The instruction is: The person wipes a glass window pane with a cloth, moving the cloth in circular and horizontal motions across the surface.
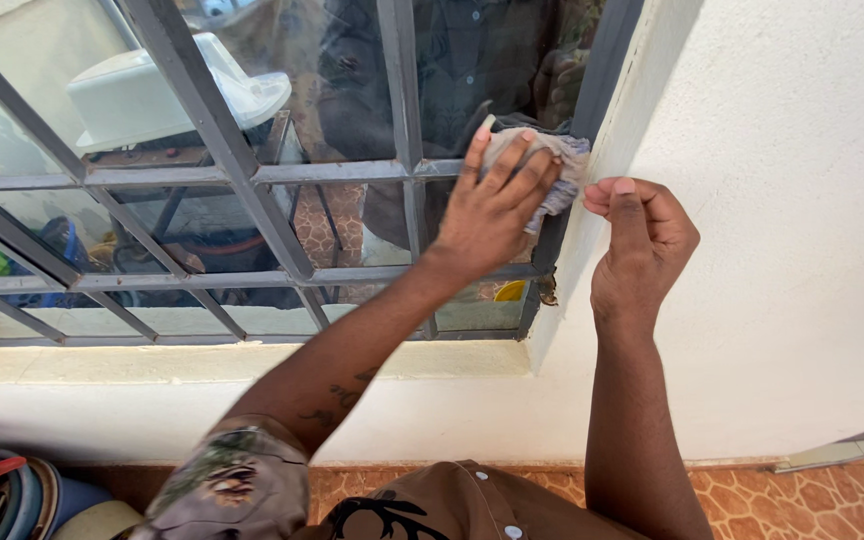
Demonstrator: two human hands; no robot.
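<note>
Two hands are working at the window's right edge: my left hand (492,205) is pressing flat on the grey cloth (552,165) against the dark frame (592,110), cloth bunching rightward, while my right hand (642,240) is hovering loosely curled, empty, just beside it.

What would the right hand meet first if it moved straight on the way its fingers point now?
Probably the cloth under the left hand: the right hand points left, fingertips almost touching it beside the dark window frame. Depth is unclear.
</note>
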